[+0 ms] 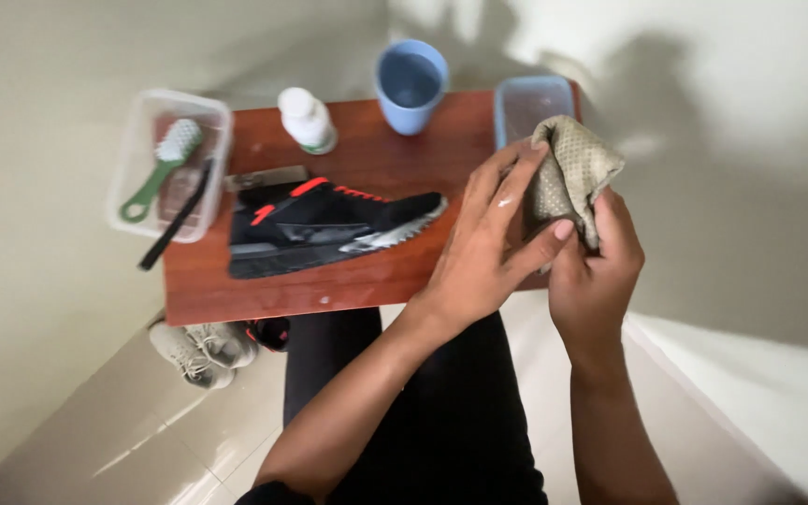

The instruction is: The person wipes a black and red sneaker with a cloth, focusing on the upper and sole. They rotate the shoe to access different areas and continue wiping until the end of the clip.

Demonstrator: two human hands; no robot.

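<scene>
Crumpled olive-tan waffle-weave cloth (569, 173) sits bunched between both hands above the right end of a small reddish-brown wooden table (348, 281), seen from the person's own head-worn camera. Right hand (596, 271) grips the lower folds from beneath, fingers curled shut around the fabric, while the left hand (488, 248) lies across the front of it, fingers (507, 178) long and loosely spread over the weave and thumb pressed against the cloth's lower edge. Both forearms rise from the bottom of the frame over a lap in black trousers (441, 411).

Just beyond the left hand, a black low-top sneaker with red laces and grey sole (329, 227) lies on its side along the tabletop, toe toward the hands. Behind the cloth, at the table's far right corner, stands a clear rectangular plastic tub (527, 98) (partly hidden by the fabric). A light blue plastic cup (411, 84) stands upright at the far edge, with a small white round bottle (307, 119) to its left. A second clear plastic container (147, 164) overhangs the table's left end, holding a green-handled brush with white bristles (161, 164); a slim black-handled tool (175, 220), possibly another brush, slants over its near rim. On the pale tiled floor (142, 440) beneath the table's left side rests a worn grey sneaker (200, 351).
</scene>
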